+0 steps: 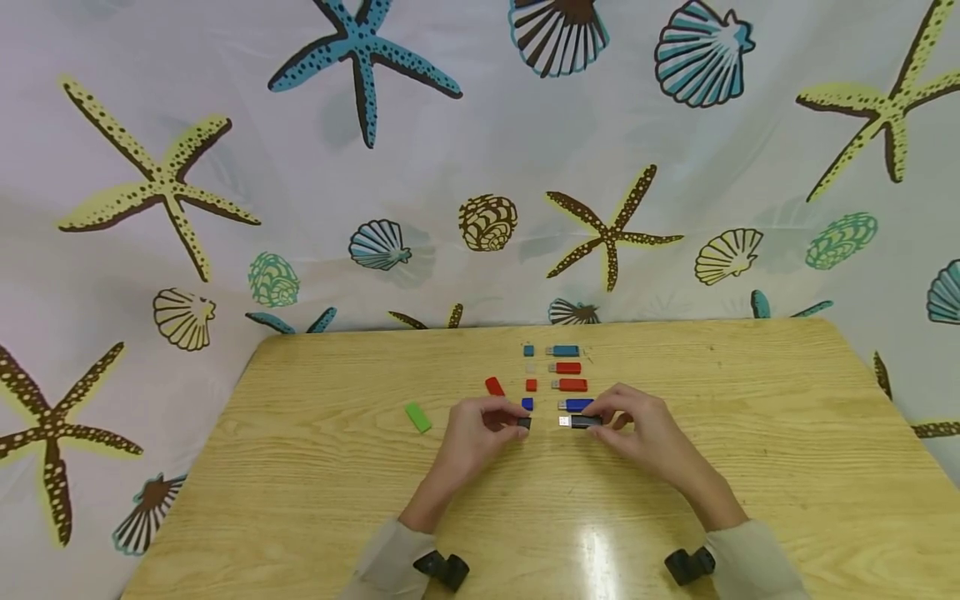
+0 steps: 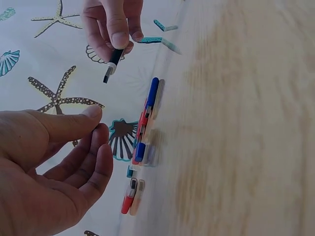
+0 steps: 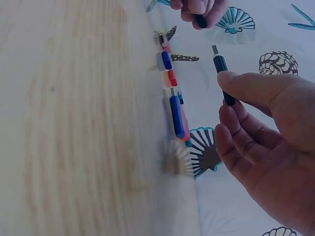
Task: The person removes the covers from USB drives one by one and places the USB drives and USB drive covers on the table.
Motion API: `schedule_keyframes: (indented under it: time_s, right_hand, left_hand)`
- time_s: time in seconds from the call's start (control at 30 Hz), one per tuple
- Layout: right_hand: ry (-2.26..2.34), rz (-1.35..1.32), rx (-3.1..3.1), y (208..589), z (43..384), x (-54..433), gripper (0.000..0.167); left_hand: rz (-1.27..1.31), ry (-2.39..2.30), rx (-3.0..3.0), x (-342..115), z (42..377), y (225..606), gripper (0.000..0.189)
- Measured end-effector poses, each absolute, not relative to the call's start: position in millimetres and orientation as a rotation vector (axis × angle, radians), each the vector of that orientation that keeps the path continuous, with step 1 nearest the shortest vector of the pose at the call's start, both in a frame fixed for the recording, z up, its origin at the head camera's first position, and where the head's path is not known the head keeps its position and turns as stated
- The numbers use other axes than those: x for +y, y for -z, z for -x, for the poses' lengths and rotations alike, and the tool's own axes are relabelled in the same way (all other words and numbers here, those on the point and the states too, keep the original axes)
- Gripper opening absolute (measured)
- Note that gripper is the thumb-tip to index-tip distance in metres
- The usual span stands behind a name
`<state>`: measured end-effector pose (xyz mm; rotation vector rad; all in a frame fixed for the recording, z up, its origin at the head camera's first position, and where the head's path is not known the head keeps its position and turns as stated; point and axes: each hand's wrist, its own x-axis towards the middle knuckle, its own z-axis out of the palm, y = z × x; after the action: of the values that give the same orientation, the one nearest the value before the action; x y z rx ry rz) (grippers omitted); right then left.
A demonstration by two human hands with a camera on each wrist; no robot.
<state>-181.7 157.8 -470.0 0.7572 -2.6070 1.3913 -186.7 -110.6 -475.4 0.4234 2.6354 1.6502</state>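
Between thumb and fingertips, my left hand (image 1: 476, 433) pinches a small black USB stick cap (image 1: 525, 423). My right hand (image 1: 643, 425) holds a black USB stick (image 1: 583, 422) by its rear end, the bare metal plug pointing left toward the cap. A gap separates cap and plug. The right wrist view shows the black cap (image 3: 200, 20) at the left fingertips and the stick (image 3: 221, 66) pinched by the right thumb. Just beyond the right fingers lies a blue USB stick (image 1: 577, 405), with its blue cap (image 1: 527, 404) to its left.
Farther back, two red USB sticks (image 1: 573, 385) and a teal one (image 1: 565, 351) lie in a column. A red cap (image 1: 531, 385) and a teal cap (image 1: 528, 351) lie to their left. Left of these are a red stick (image 1: 494, 386) and a green one (image 1: 417, 417) on the wooden table (image 1: 315, 500).
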Motion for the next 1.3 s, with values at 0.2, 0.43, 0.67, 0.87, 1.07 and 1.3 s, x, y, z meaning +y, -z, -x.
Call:
schedule_keyframes:
  time_s: [0.2,0.43,0.67,0.87,1.07,1.3]
  right_hand:
    - [-1.352,-0.686,-2.671,477.7,187.0,157.0,0.018]
    - [-1.321,-0.665,-2.724,482.9,192.7,155.9,0.014]
    - [-1.317,-0.634,-2.759,490.0,197.3,155.5,0.014]
    - [-1.316,-0.632,-2.768,492.6,198.8,155.3,0.014]
    - [-1.306,-0.610,-2.791,494.1,199.7,155.2,0.013]
    - [-1.311,-0.589,-2.819,495.2,201.6,154.7,0.013]
  left_hand:
    - [-0.433,-1.580,2.678,-105.0,194.3,478.2,0.012]
    - [-0.428,-1.542,2.687,-100.3,198.8,477.3,0.012]
    - [-0.397,-1.493,2.720,-98.5,203.2,484.3,0.011]
    - [-0.364,-1.407,2.758,-96.9,205.2,489.8,0.013]
    - [-0.365,-1.346,2.786,-95.9,207.2,490.8,0.013]
    - [-0.385,-1.299,2.807,-94.5,208.8,491.6,0.012]
